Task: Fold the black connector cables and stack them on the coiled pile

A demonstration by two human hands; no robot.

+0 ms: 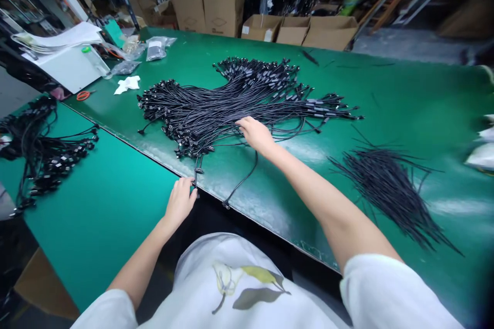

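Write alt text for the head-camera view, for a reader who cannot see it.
A person's right hand rests on a pile of black cables spread on a green table, while the left hand touches one loose cable at the table's near edge. A smaller bundle of thin black strands lies to the right, and cardboard boxes stand beyond the far edge.

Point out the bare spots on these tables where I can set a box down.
Bare: the green table right of the cable pile, up to the cartons; the teal table between the left heap and the left hand. Crowded: the far-left corner with bags and scissors, and around the wire bundle.
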